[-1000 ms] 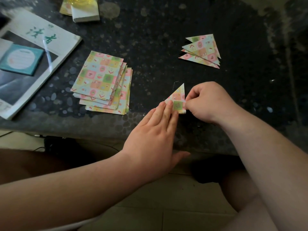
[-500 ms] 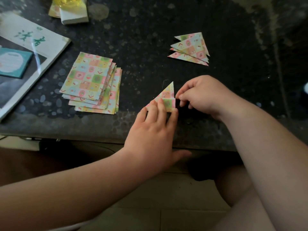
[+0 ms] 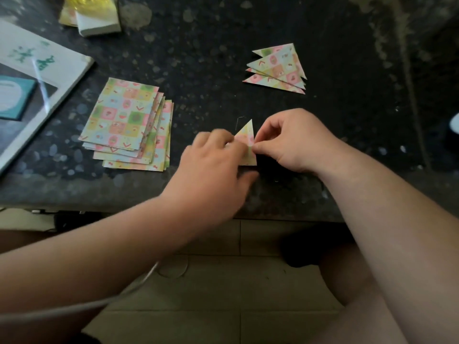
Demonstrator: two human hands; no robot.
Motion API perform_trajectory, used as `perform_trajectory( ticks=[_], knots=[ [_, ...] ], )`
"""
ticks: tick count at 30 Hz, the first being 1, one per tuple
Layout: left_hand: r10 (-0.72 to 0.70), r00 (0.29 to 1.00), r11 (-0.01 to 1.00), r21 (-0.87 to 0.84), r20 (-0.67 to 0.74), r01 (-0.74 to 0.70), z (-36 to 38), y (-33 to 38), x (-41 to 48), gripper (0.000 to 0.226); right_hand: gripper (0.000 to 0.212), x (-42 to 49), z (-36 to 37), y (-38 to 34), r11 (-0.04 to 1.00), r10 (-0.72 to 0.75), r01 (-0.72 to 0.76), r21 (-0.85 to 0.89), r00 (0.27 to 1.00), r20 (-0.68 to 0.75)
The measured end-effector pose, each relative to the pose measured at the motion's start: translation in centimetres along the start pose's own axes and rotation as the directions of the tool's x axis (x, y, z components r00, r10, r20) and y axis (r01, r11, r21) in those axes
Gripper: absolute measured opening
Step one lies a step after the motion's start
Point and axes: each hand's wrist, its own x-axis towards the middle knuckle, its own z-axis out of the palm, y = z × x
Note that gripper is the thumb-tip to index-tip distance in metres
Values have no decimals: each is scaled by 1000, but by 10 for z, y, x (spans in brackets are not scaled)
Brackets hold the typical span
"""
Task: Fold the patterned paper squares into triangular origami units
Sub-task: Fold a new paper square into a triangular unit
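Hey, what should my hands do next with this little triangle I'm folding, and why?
Probably press the crease flat against the table. The small triangle already has its shape. The right hand pinches its right edge and the blurred left hand covers its left side. A firm flattening would likely ready it for the finished pile farther back.

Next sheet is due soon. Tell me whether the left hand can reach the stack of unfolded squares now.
Probably yes: the stack lies just left of the left hand, bare tabletop between, though it must first leave the half-folded triangle.
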Motion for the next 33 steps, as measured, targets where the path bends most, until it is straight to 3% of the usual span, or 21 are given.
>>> perform_trajectory(
  ticks=[3, 8, 17, 30, 33],
  knots=[
    [-173, 985, 957, -236, 0, 168, -9, -16, 16, 38, 12, 0, -1, -2, 1000, 18, -18, -19, 999, 38],
    [-232, 972, 919, -320, 38, 232, -7, -24, 29, 34, 11, -1, -6, -2, 1000, 2, -1, -17, 996, 90],
    [-275, 961, 918, -289, 34, 273, -9, -22, 39, 48, 33, -1, -7, -1, 1000, -7, 7, -4, 993, 116],
    [-225, 974, 930, -291, 29, 223, -12, -22, 34, 38, 24, 3, -2, 0, 999, 17, -19, 28, 998, 53],
    [-104, 993, 988, -117, -60, 97, -10, -20, 26, 34, 18, 3, -2, 0, 999, 21, -23, 31, 999, 42]
  ],
)
